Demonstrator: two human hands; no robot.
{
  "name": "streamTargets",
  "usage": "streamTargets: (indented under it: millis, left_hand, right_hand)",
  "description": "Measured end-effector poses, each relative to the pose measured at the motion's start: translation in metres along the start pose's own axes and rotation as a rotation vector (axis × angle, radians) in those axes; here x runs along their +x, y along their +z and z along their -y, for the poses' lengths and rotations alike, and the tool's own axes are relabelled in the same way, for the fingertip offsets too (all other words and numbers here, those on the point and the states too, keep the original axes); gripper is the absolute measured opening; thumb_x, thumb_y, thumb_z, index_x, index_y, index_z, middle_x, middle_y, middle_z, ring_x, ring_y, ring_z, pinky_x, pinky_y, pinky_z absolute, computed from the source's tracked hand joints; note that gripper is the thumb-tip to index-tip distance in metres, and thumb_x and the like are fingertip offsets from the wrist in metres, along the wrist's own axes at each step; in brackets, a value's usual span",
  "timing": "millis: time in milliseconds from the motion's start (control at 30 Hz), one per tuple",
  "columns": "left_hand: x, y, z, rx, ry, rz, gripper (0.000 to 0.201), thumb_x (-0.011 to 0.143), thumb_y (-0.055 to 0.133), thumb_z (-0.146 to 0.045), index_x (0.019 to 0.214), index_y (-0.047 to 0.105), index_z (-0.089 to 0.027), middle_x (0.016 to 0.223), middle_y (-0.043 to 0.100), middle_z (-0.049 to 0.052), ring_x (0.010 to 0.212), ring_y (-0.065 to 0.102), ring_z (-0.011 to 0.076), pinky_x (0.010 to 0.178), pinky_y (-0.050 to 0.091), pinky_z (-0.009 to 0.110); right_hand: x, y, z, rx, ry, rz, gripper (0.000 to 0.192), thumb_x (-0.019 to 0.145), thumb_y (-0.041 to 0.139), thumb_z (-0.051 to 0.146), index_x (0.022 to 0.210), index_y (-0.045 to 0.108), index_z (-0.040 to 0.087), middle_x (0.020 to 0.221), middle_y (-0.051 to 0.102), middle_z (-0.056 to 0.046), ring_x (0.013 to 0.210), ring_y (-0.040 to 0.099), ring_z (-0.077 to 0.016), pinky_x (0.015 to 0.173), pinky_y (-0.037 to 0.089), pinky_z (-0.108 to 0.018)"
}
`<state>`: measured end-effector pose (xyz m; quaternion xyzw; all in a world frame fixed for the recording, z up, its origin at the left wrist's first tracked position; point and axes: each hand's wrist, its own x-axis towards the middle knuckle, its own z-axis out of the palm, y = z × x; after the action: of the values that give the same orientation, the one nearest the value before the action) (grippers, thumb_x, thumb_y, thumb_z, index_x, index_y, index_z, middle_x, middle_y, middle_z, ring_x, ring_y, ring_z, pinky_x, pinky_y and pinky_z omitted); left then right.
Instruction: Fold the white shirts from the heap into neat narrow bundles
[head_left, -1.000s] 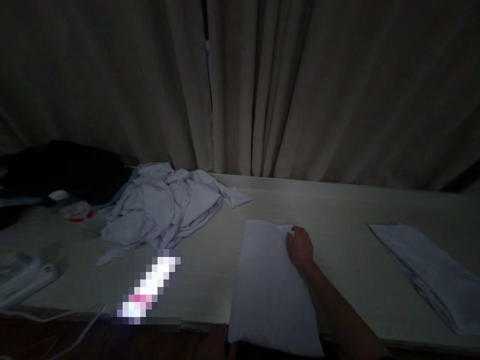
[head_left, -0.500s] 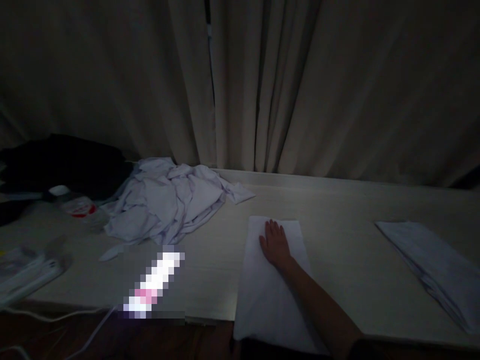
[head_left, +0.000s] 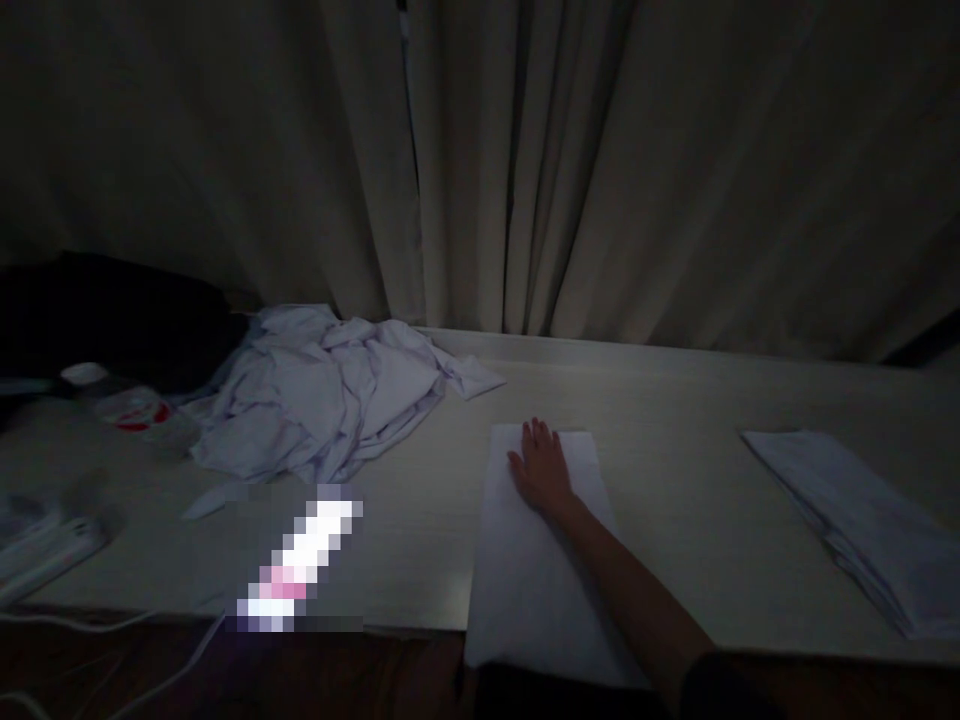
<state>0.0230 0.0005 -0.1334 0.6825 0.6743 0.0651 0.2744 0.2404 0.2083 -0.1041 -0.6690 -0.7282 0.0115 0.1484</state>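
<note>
Right hand pressing a folded white cloth on the bench

The folded cloth (head_left: pixel 536 560) is lying at the bench (head_left: pixel 675 480) front edge; the right hand (head_left: pixel 541 470) is resting flat on it, fingers spread, gripping nothing; crumpled white garments (head_left: pixel 330 395) are lying left, a folded stack (head_left: pixel 862 530) right

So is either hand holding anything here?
No. The right hand lies flat, fingers spread, on the far end of the folded cloth. No left hand shows.
</note>
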Motion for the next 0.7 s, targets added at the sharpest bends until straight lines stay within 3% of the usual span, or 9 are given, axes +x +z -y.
streamTargets:
  millis: [67,200,300,433,500,567,633,700]
  left_hand:
    - [0.002,0.003,0.003,-0.014,0.006,0.010,0.021,0.084,0.052,-0.036,0.099,0.063,-0.026,0.111,0.064,0.006,0.104,0.058,0.0197,0.092,0.046,0.039]
    - [0.005,0.005,-0.002,-0.038,0.023,0.009,0.024,0.079,0.049,-0.031,0.096,0.066,-0.032,0.105,0.069,0.005,0.104,0.059,0.0248,0.089,0.045,0.036]
    - [0.005,0.001,-0.013,-0.044,0.034,0.003,0.027,0.079,0.047,-0.034,0.096,0.066,-0.027,0.099,0.070,0.006,0.096,0.061,0.0235,0.085,0.044,0.034]
    - [0.003,-0.003,-0.019,-0.044,0.025,-0.025,0.026,0.079,0.046,-0.032,0.094,0.065,-0.024,0.096,0.070,0.005,0.093,0.060,0.0210,0.083,0.042,0.031]
    - [0.003,-0.002,-0.015,-0.037,0.039,-0.035,0.026,0.080,0.045,-0.032,0.095,0.064,-0.024,0.098,0.069,0.004,0.093,0.060,0.0206,0.083,0.042,0.031]
    - [0.004,-0.001,-0.008,-0.014,0.062,-0.040,0.026,0.081,0.044,-0.035,0.096,0.063,-0.024,0.096,0.069,0.004,0.092,0.061,0.0205,0.082,0.042,0.031]
    - [0.005,0.000,-0.002,0.016,0.089,-0.046,0.027,0.082,0.042,-0.037,0.096,0.062,-0.024,0.096,0.069,0.004,0.092,0.060,0.0207,0.082,0.041,0.032]
    - [0.006,0.000,0.000,0.047,0.105,-0.056,0.028,0.083,0.041,-0.037,0.095,0.062,-0.023,0.097,0.069,0.005,0.092,0.060,0.0209,0.083,0.041,0.032]
  right_hand:
    - [-0.017,-0.006,-0.026,-0.050,0.105,-0.013,0.070,0.092,0.019,0.052,0.143,0.021,0.005,0.152,0.017,-0.018,0.140,0.012,-0.0289,0.113,0.005,-0.044]
    - [-0.044,-0.001,-0.068,-0.079,0.236,0.110,0.071,0.091,0.024,0.053,0.141,0.025,0.003,0.149,0.022,-0.021,0.139,0.016,-0.0310,0.112,0.008,-0.047]
    - [-0.041,-0.001,-0.076,-0.035,0.237,0.134,0.068,0.091,0.026,0.052,0.141,0.027,0.006,0.149,0.025,-0.020,0.139,0.019,-0.0298,0.112,0.008,-0.048]
    - [-0.048,-0.023,-0.068,0.018,0.211,0.050,0.067,0.091,0.027,0.051,0.142,0.025,0.006,0.150,0.021,-0.020,0.140,0.014,-0.0291,0.113,0.010,-0.048]
    - [-0.078,-0.039,-0.067,0.149,0.170,-0.082,0.062,0.091,0.028,0.048,0.140,0.030,0.009,0.149,0.026,-0.019,0.139,0.018,-0.0263,0.112,0.017,-0.045]
    - [-0.126,-0.055,-0.069,0.336,0.202,-0.200,0.055,0.090,0.031,0.048,0.131,0.041,0.012,0.138,0.043,-0.017,0.129,0.036,-0.0234,0.106,0.030,-0.040]
    - [-0.182,-0.069,-0.071,0.482,0.371,-0.198,0.049,0.088,0.036,0.051,0.117,0.049,0.014,0.115,0.058,-0.015,0.105,0.054,-0.0219,0.092,0.043,-0.036]
    - [-0.230,-0.078,-0.072,0.573,0.569,-0.099,0.044,0.086,0.037,0.054,0.103,0.051,0.016,0.093,0.063,-0.009,0.084,0.059,-0.0200,0.077,0.046,-0.032]
